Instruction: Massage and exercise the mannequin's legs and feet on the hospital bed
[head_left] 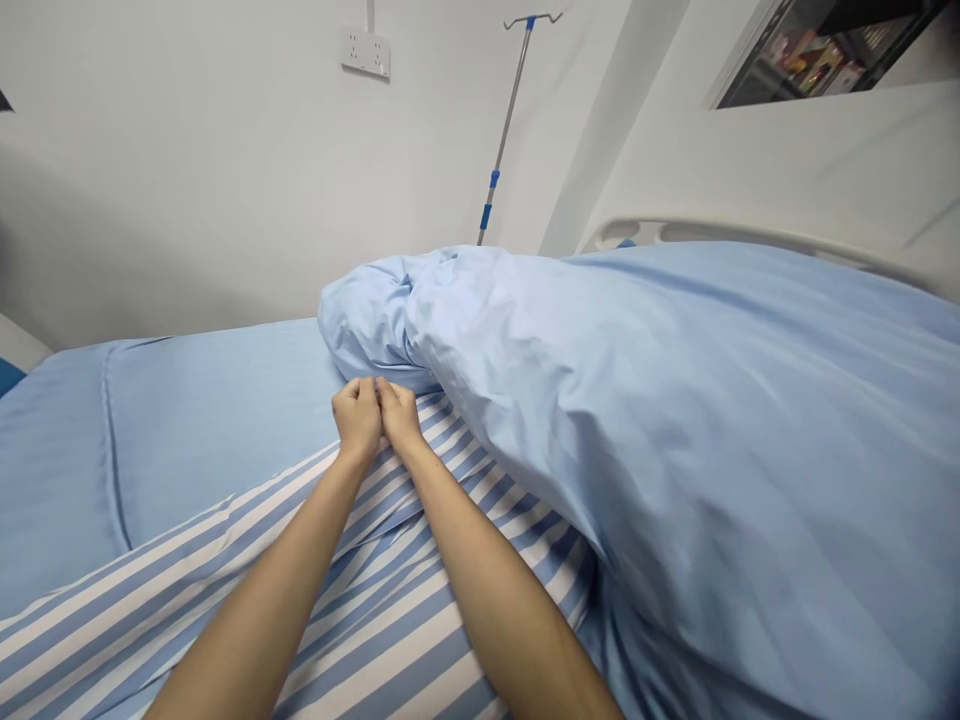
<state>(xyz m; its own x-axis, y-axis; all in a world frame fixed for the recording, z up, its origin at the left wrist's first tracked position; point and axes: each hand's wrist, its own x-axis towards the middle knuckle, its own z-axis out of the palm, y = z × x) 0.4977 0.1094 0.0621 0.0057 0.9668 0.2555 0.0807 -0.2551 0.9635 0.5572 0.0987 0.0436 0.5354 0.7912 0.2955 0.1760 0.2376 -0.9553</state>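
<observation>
My left hand [358, 417] and my right hand [399, 412] sit side by side, knuckles touching, both closed. Each grips the far edge of a blue-and-white striped cloth [390, 610] that lies spread over the bed beneath my forearms. Right beyond my fingers lies a bulky light-blue duvet [675, 420], bunched at its left end and covering the right half of the bed.
A light-blue sheet [187, 420] covers the mattress on the left. The white bed rail [675, 232] runs behind the duvet. An IV pole [504, 130] stands against the white wall, with a power socket [365, 50] higher up. A dark window [825, 45] is at top right.
</observation>
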